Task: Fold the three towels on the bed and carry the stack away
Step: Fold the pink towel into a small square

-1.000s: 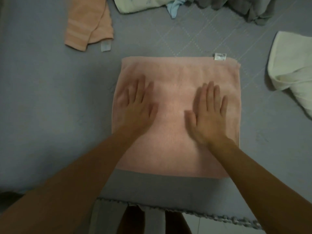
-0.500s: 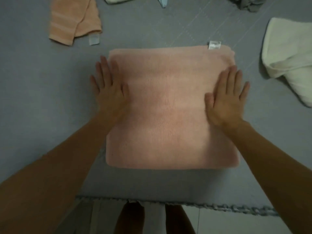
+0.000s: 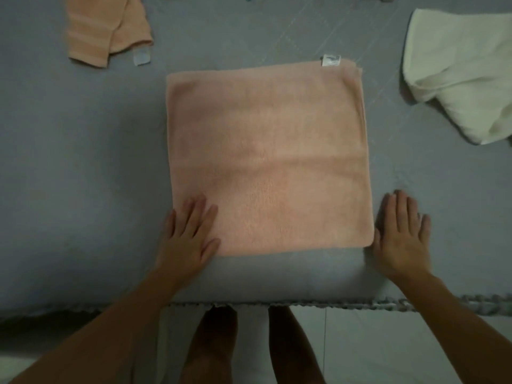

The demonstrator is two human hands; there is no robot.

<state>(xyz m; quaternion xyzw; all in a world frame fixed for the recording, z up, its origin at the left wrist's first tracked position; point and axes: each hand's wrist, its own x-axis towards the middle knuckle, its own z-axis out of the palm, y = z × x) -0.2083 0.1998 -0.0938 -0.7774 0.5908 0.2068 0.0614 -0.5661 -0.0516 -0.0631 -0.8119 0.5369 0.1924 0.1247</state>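
Observation:
A pink towel (image 3: 266, 159) lies folded into a flat square in the middle of the grey bed (image 3: 69, 176), with a white tag at its far right corner. My left hand (image 3: 189, 234) rests flat, fingers apart, on the towel's near left corner. My right hand (image 3: 401, 234) lies flat on the sheet just beside the towel's near right corner. An orange towel (image 3: 106, 26) sits crumpled at the far left. A cream towel (image 3: 465, 73) lies bunched at the far right.
The bed's trimmed front edge (image 3: 304, 304) runs across below my hands. Beneath it my legs (image 3: 249, 345) stand on a pale tiled floor (image 3: 388, 350). Bits of other fabric show at the top edge.
Both hands slid from the middle of the pink towel out to its sides, then back toward me to its near corners. The towel lies smoother and squarer.

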